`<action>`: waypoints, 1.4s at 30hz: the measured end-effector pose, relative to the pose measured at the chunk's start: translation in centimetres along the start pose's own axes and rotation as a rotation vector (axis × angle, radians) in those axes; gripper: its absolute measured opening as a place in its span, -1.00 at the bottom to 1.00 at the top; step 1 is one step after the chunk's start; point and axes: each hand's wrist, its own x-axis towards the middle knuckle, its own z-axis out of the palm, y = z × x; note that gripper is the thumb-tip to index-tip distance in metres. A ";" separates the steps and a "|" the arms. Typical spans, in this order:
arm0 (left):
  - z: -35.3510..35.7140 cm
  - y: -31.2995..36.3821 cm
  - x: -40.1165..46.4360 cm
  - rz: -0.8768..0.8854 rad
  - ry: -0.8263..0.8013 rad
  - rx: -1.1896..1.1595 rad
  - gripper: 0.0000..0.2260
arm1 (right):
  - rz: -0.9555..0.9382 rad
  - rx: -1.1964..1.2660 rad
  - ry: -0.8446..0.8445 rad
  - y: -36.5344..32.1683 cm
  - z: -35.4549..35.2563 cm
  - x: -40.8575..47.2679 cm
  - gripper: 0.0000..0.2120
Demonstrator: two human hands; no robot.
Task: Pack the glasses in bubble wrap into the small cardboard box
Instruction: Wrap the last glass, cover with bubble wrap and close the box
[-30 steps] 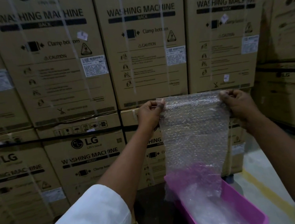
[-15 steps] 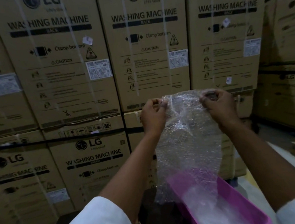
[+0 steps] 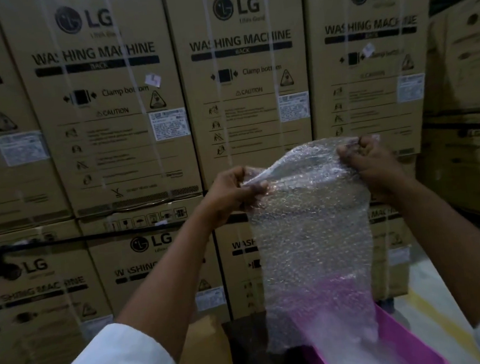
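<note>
Both hands, left and right, pinch the bubble wrap by its top corners, hanging into a pink tub; stacked washing-machine cartons stand behind.

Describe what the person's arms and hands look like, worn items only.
Both forearms are bare, with white sleeves pushed up toward the elbows. The left hand and right hand wear no gloves; no rings, watch or markings are visible in this dim light.

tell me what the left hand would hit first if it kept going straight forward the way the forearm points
Probably the stacked washing machine cartons behind it; nothing else shows ahead of the left hand except the bubble wrap it grips. Depth is unclear.
</note>
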 end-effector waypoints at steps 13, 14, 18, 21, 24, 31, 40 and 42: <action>-6.3 2.6 -3.3 0.069 0.042 -0.009 -0.75 | 0.082 0.167 -0.372 -2.8 1.8 -1.3 -0.69; -6.9 3.1 -3.9 0.076 0.039 0.018 -0.73 | 0.087 0.182 -0.409 -3.1 2.3 -1.4 -0.70; -9.6 4.5 -6.2 0.071 0.056 0.042 -0.67 | 0.111 0.300 -0.462 -3.9 5.2 -1.7 -0.70; -11.8 4.8 -8.1 0.029 0.048 -0.024 -0.69 | 0.107 0.394 -0.502 -3.8 7.2 -1.7 -0.71; -13.8 4.8 -10.1 -0.016 0.048 -0.106 -0.82 | 0.055 0.324 -0.525 -3.8 9.9 -1.8 -0.63; -16.3 2.1 -13.2 -0.315 0.100 -0.051 -0.48 | -0.123 0.279 -0.510 -3.6 15.9 -2.1 -0.67; -19.2 0.8 -16.3 -0.150 0.295 -0.083 -0.96 | -0.050 0.157 -0.510 -4.2 19.4 -3.5 -0.63; -18.9 0.8 -16.6 -0.113 0.339 -0.162 -0.95 | -0.016 0.175 -0.527 -4.1 20.1 -3.8 -0.77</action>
